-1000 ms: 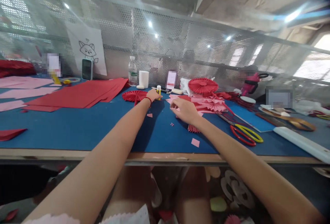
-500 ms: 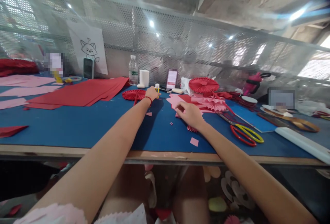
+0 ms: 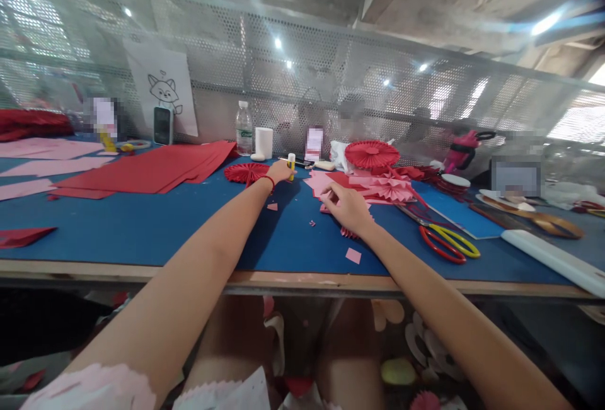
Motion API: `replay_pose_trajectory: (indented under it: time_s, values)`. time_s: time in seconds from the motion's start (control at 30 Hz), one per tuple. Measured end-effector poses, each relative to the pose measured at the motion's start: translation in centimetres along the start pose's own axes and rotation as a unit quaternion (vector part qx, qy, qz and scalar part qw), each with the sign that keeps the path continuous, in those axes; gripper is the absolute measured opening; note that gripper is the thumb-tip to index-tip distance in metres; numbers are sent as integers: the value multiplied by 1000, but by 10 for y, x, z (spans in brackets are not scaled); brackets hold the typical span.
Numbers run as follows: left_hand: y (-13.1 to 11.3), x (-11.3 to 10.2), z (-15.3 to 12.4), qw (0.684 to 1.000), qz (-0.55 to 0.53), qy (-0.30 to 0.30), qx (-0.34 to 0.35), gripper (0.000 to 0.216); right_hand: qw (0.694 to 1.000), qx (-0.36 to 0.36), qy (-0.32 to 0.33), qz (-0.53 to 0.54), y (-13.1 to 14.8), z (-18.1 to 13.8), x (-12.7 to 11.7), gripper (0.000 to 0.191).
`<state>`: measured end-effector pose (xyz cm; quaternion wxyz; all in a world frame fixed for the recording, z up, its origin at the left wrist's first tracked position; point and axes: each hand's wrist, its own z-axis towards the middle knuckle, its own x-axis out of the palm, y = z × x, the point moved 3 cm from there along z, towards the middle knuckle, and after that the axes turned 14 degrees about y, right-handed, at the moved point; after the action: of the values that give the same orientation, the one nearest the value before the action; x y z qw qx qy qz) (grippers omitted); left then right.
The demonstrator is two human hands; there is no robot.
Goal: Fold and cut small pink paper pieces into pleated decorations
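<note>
My left hand (image 3: 282,172) reaches to the middle of the blue table, its fingers closed on a small yellow glue stick (image 3: 292,169) with a white top. Beside it lies a red pleated paper rosette (image 3: 246,173), partly behind the wrist. My right hand (image 3: 348,207) is curled over a pleated pink paper (image 3: 348,232), which shows below the palm. Its thumb and fingers bend down to the paper's edge; the hand covers most of it. Small pink scraps (image 3: 353,256) lie close by.
Red sheets (image 3: 155,170) and pink sheets (image 3: 61,167) lie left. A water bottle (image 3: 244,128) and a white roll (image 3: 263,143) stand behind. Another red rosette (image 3: 372,154) is at the back. Scissors (image 3: 449,243) and a long white object (image 3: 551,259) lie right.
My left hand has moved slightly right and towards me with the glue stick, which now shows more fully. My right hand has stayed nearly still; the view has shifted a little.
</note>
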<state>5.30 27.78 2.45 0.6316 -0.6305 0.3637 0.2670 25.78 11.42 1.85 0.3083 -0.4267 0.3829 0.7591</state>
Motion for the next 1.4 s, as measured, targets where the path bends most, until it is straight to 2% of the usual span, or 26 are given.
replay_pose_trajectory:
  time_s: [0.13, 0.33, 0.43, 0.6, 0.7, 0.8, 0.9, 1.27, 1.4]
  values:
    - [4, -1, -1, 999, 15, 37, -15, 35, 1000, -1, 3, 11, 0, 1, 1, 10]
    - [1, 0, -8, 998, 16, 55, 1, 35, 1000, 7, -5, 16, 0, 1, 0, 12]
    - [1, -9, -17, 998, 15, 67, 16, 36, 1000, 5, -7, 23, -3, 0, -1, 12]
    - [20, -43, -54, 995, 60, 69, 41, 34, 999, 7, -16, 40, -6, -1, -1, 12]
    - [38, -51, -85, 988, 98, 102, 55, 29, 999, 4, -12, 43, -3, -2, 0, 12]
    - [53, -49, -111, 984, 121, 111, 73, 28, 999, -6, -2, 40, 1, -3, 1, 10]
    - [59, -46, -123, 982, 127, 102, 93, 26, 999, -13, 6, 36, 3, -3, 3, 9]
    - [69, -27, -122, 992, -8, 34, 118, 31, 998, -21, -11, 52, -4, -3, 2, 10]
    - [66, -21, -123, 990, -17, 5, 143, 27, 998, -18, -18, 62, -4, -3, 1, 10]
